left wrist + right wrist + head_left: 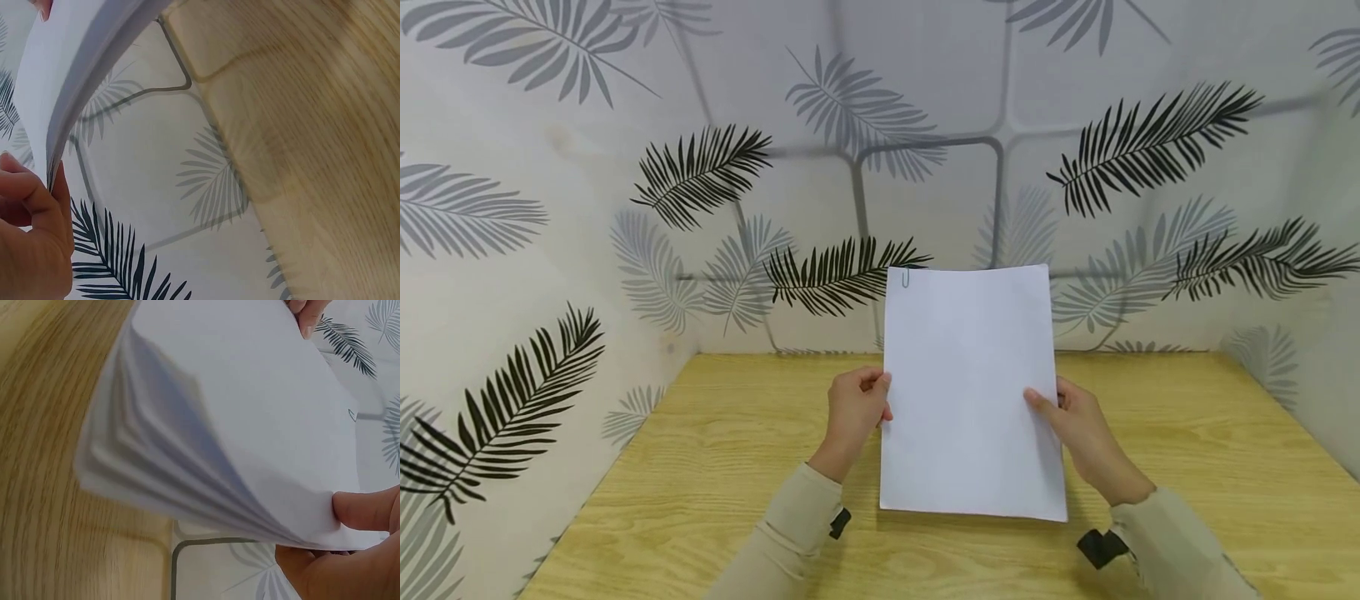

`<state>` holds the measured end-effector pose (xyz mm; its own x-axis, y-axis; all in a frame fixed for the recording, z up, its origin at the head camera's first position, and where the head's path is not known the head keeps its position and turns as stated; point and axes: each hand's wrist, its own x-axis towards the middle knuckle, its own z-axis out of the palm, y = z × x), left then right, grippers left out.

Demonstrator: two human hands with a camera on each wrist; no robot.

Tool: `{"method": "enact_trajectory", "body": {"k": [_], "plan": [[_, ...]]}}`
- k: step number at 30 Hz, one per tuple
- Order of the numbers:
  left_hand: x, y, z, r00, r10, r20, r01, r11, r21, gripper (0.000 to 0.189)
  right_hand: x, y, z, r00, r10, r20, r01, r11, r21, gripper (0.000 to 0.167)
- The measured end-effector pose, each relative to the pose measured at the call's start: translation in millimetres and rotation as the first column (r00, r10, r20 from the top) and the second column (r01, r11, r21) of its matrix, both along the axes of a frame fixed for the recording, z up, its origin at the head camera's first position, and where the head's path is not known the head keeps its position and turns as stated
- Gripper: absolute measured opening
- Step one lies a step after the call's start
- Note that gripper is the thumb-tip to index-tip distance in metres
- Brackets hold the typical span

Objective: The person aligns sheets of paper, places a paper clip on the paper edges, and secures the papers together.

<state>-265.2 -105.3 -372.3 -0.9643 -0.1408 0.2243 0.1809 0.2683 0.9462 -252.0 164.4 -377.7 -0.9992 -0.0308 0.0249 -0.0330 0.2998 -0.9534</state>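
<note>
A stack of white paper sheets [967,392] is held up over the table, its blank front facing me. Near its top left corner sits a small green paper clip [906,277]. My left hand [857,412] pinches the stack's left edge between thumb and fingers. On the opposite edge, my right hand [1078,429] grips with the thumb across the front and the fingers behind. In the right wrist view the sheets [169,431] fan apart at the lower corner. The left wrist view shows the stack [56,94] bending slightly, seen nearly edge-on.
Below is a wood-grain table [722,467]. Behind it and at both sides rise walls [587,275] covered in a leaf-patterned sheet. Dark straps show at the cuffs of both beige sleeves [793,525].
</note>
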Motion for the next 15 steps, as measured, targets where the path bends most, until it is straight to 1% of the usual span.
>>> {"method": "enact_trajectory", "body": {"k": [7,12,15], "plan": [[0.2,-1.1,-3.6,1.0,0.0,0.029,0.001,1.0,-0.02,0.018,-5.6,7,-5.2,1.0,-0.005,0.024,0.003,0.997,0.071,0.05],[-1.3,-0.4,-7.7,0.999,-0.004,0.042,0.005,0.999,-0.032,0.018,-8.8,12,-9.6,0.999,-0.004,0.032,0.001,0.996,0.085,0.05],[-3.7,0.2,-11.8,0.999,-0.009,0.037,0.011,0.998,-0.054,0.018,-9.8,13,-12.0,1.0,-0.008,0.018,0.006,0.996,0.094,0.048]]}}
